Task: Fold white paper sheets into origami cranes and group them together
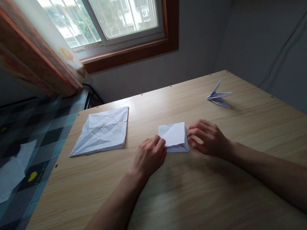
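One folded paper (173, 134) lies on bench (155, 107); left fingers (159, 142) pinch its left edge; right fingers (197, 125) half curl, grip unclear.

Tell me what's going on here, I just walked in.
A person is working at a wooden table with a small folded white paper. The left hand holds its left edge; the right hand is curled at its right edge, though whether it touches is hard to tell. The paper's layers gape slightly at the near side. Farther back lie creased white paper on the left and a pointed folded paper shape on the right.
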Motion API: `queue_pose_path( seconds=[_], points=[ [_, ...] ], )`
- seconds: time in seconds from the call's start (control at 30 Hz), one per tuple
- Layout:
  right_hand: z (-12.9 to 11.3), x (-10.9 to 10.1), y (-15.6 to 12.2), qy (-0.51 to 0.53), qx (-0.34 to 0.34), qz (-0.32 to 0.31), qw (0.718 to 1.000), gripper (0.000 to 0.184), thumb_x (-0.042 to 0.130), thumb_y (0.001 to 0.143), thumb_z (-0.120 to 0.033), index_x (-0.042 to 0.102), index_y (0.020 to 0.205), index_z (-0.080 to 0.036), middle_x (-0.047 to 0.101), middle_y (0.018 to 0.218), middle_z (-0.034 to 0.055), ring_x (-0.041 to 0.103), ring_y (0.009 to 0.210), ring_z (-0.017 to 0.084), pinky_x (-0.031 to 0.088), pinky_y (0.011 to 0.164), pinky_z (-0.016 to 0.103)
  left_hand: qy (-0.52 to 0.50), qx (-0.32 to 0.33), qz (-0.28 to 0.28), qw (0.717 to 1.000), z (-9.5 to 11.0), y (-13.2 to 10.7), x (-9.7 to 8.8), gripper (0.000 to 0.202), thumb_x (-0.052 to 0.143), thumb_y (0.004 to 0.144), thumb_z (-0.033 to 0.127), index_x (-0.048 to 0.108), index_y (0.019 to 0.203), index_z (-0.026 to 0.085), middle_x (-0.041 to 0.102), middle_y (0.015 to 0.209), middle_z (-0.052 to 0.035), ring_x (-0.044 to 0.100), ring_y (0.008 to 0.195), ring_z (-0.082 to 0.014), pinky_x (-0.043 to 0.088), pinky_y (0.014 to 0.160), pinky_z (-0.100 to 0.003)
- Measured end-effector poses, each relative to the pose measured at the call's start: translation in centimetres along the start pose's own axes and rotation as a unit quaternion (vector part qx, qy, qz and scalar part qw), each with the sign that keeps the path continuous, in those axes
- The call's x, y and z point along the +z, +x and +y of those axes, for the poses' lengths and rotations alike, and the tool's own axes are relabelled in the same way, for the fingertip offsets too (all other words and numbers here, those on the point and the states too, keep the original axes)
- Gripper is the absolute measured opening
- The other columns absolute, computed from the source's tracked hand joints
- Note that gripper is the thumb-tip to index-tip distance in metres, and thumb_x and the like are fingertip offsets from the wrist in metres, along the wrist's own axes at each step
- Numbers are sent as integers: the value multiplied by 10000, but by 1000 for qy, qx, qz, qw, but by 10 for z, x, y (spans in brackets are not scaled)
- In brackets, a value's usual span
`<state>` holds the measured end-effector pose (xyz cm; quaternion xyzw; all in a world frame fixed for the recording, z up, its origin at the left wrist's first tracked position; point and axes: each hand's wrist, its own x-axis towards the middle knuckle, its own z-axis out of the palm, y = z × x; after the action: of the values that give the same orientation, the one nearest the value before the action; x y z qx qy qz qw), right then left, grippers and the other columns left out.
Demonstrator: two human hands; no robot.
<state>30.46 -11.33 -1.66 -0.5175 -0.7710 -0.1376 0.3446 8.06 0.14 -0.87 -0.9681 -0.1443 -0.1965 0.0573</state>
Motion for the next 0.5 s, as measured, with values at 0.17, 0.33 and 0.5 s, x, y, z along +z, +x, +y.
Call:
queue_pose_path(
  seconds=[0.17,0.33,0.5],
  points=[
    [-12,3,1,30,-85,-54,994,120,499,906,-231,609,865,-203,650,872,89,594,832,231,492,758,384,8,-13,32,999,2,1,2,112,451,860,137,483,768,192,562,760,-27,551,621,-159,448,594,-284],
    [-14,15,12,23,-58,-160,985,223,519,937,-308,635,1044,-149,672,1007,145,608,934,274,494,844,432,19,-6,49,999,3,4,2,135,436,885,148,481,766,192,563,753,-21,535,605,-143,420,581,-269],
    [-17,21,22,13,-45,-223,974,373,556,917,-448,612,1133,-150,617,1227,161,523,1152,327,410,1008,499,26,25,76,996,5,7,1,168,431,926,182,486,768,189,585,753,-24,547,652,-150,417,615,-274]
  ],
)
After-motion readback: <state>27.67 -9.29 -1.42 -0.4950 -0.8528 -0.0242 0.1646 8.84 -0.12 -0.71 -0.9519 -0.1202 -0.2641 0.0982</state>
